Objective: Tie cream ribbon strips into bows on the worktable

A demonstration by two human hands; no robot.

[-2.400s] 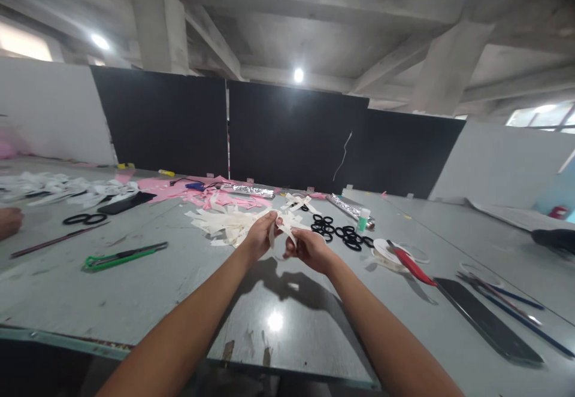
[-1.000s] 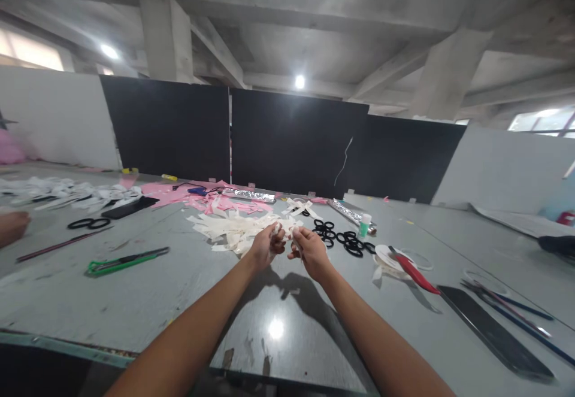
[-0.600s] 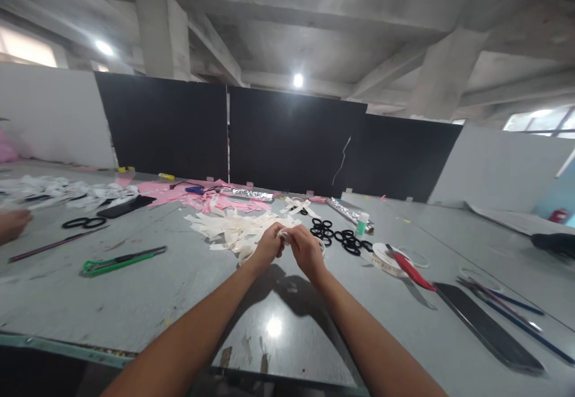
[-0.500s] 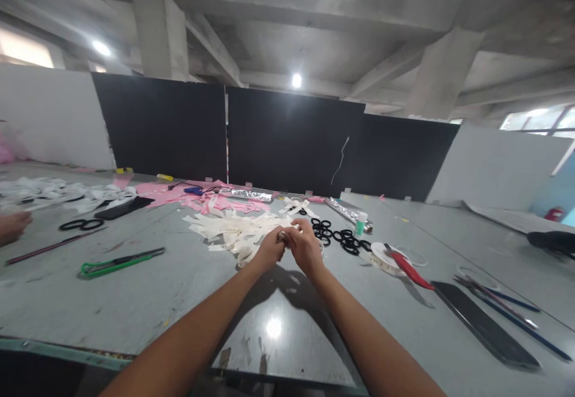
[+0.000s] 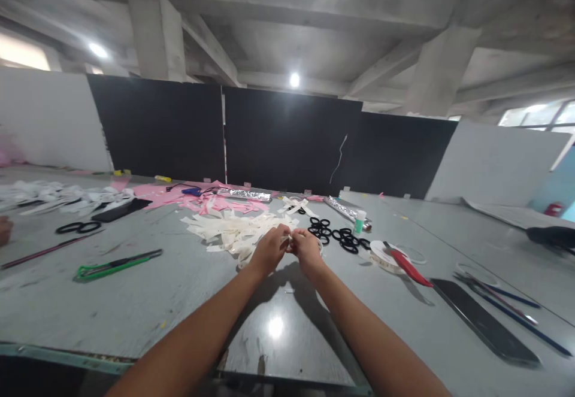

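Note:
My left hand [image 5: 270, 250] and my right hand [image 5: 306, 248] meet above the table, fingertips pinched together. Between them shows a small bit of cream ribbon [image 5: 286, 241]; most of it is hidden by the fingers. A loose pile of cream ribbon strips [image 5: 233, 229] lies just behind and left of my left hand. To the right of my right hand lie several black hair ties [image 5: 345, 238]. Farther right is a ribbon roll [image 5: 384, 259] with a red-handled tool [image 5: 411, 268] resting against it.
On the left lie a green box cutter [image 5: 117, 265], black-handled scissors [image 5: 78, 227], a dark phone-like slab [image 5: 122, 210] and white strips [image 5: 63, 196]. Another person's hand [image 5: 4, 229] shows at the left edge. A glue stick [image 5: 359, 221], black slab [image 5: 485, 322] and tweezers-like tools [image 5: 507, 304] lie right.
My hands have shifted slightly, with the fingertips now drawn together on the pale piece. A small thin scrap now shows on the table below them. The other person's hand moved left.

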